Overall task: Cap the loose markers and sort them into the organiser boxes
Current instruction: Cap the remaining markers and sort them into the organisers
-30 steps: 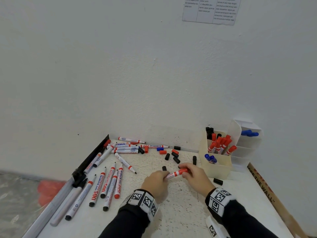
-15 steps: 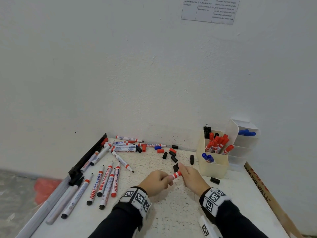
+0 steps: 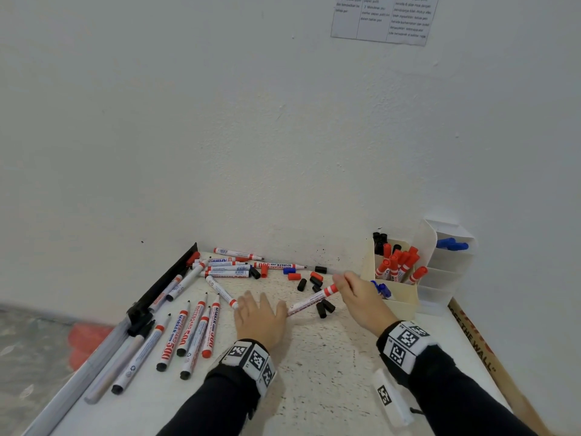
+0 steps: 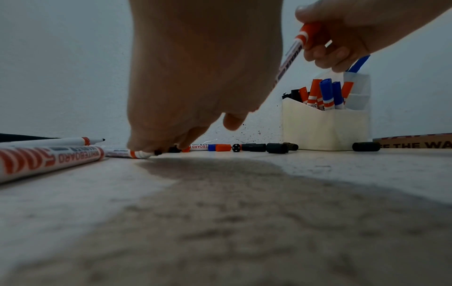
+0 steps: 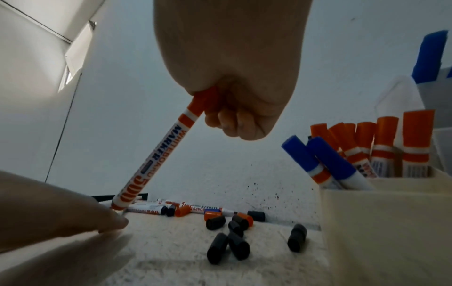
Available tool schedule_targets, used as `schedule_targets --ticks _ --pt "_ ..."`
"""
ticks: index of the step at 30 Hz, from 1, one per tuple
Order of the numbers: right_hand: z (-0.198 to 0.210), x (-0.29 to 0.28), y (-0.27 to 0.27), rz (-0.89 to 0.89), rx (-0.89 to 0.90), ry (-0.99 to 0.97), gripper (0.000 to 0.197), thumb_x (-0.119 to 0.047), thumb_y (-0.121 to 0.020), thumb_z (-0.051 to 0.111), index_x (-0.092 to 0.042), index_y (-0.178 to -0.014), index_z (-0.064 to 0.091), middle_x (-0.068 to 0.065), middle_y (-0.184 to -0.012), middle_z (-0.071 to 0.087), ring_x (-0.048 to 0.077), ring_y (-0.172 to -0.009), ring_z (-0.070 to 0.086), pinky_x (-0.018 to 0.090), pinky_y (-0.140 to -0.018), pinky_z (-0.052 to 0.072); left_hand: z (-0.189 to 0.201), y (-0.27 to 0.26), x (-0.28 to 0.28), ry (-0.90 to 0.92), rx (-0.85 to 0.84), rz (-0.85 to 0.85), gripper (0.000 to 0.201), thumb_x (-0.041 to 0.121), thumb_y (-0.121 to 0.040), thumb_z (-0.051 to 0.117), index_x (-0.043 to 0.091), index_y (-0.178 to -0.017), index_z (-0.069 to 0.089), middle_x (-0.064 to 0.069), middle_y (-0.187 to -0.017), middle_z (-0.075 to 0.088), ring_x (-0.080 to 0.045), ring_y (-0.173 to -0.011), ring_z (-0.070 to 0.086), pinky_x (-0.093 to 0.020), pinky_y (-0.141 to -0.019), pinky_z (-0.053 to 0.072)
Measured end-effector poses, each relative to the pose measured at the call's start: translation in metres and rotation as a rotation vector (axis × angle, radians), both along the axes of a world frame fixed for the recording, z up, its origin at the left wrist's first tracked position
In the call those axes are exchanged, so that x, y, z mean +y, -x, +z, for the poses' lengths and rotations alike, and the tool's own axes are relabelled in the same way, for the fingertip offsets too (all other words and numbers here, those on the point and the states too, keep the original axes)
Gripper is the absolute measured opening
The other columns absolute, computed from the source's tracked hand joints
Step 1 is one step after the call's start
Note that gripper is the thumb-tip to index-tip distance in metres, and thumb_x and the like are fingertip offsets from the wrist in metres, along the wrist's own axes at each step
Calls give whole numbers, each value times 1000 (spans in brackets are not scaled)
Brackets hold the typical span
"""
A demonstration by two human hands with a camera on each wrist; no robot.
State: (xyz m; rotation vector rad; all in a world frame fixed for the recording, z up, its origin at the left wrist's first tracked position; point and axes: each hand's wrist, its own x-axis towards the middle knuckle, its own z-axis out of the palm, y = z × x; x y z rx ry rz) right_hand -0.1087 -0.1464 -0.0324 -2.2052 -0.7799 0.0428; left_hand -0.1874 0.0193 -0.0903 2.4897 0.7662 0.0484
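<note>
My right hand (image 3: 342,284) pinches a capped red whiteboard marker (image 3: 309,301) by its cap, tilted, low end near the table; it also shows in the right wrist view (image 5: 160,154). The hand is just left of the cream organiser box (image 3: 397,298), which holds upright red, blue and black markers. My left hand (image 3: 251,305) lies low on the table, fingers stretched, fingertips (image 4: 146,149) touching the end of an uncapped marker (image 3: 220,290). Several uncapped markers (image 3: 188,332) lie to its left. Loose black caps (image 3: 323,308) and a red cap (image 3: 294,276) lie between the hands.
A white tiered organiser (image 3: 446,272) with a blue marker (image 3: 452,245) stands behind the cream box against the wall. A black rail (image 3: 163,284) borders the table's left edge. A cardboard strip (image 3: 481,350) lines the right edge. A white tagged block (image 3: 390,394) lies near my right forearm.
My left hand has let go of the red marker and dropped left onto an uncapped marker on the table. My right hand has carried the capped marker rightward, closer to the cream box.
</note>
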Motion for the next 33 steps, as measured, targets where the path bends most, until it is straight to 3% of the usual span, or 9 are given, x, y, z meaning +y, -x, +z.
schedule_targets --ticks 3,7,9,12,15,19,22,28,33 --pt "7 -3 -4 -11 -74 -9 32 -38 -96 38 -15 -78 51 -5 -58 41 8 -47 33 17 -44 28 -6 -1 2 24 164 36 66 42 -98 22 3 -148 5 -20 -156 -3 -33 -145 -4 -43 -118 2" --pt "25 -8 -11 -43 -169 -50 28 -34 -96 40 -16 -79 51 -5 -59 43 7 -46 33 17 -40 31 -7 -6 3 51 22 -10 44 28 -96 34 5 -134 39 -13 -139 41 -25 -129 39 -35 -109 35" --pt "37 -12 -14 -81 -212 -102 24 -33 -96 41 -22 -77 49 -4 -60 44 8 -47 34 17 -41 32 -3 -4 3 44 -114 -21 36 22 -96 38 13 -130 46 -5 -132 48 -19 -121 46 -32 -102 40" --pt "56 -21 -20 -180 -266 -218 20 -32 -95 43 -19 -82 51 1 -63 50 13 -49 41 22 -45 38 2 0 4 -86 -154 -38 44 19 -95 41 18 -138 38 -4 -149 31 -19 -138 28 -35 -114 27" --pt "74 -32 -33 -338 -347 -300 18 -28 -95 45 -13 -97 54 1 -78 58 11 -59 47 19 -54 40 -5 2 7 -180 77 -74 56 20 -94 42 17 -147 21 -9 -158 2 -27 -146 0 -45 -118 7" --pt "83 -49 -56 -507 -390 -288 27 -17 -96 43 -5 -120 49 10 -101 61 19 -78 53 28 -67 42 -11 -1 4 -187 68 -161 55 17 -88 54 11 -140 35 -8 -151 24 -26 -141 22 -41 -117 23" --pt "83 -57 -63 -570 -369 -254 26 -11 -96 43 -3 -120 44 17 -103 60 22 -82 53 30 -71 42 -10 -5 5 -127 -51 -169 42 8 -88 56 10 -129 50 -4 -138 42 -21 -125 44 -31 -107 39" --pt "83 -62 -71 -570 -353 -172 19 -10 -95 46 -2 -111 51 19 -103 61 22 -83 51 31 -74 41 -7 -5 5 -178 56 -222 38 7 -90 53 6 -128 50 -9 -134 40 -24 -122 43 -31 -104 40" --pt "86 -60 -70 -516 -417 -175 20 -10 -94 47 -2 -111 55 18 -102 63 20 -85 51 30 -78 41 -5 -3 4 -240 -95 -256 29 15 -95 46 19 -122 57 0 -125 52 -19 -119 39 -31 -101 37"
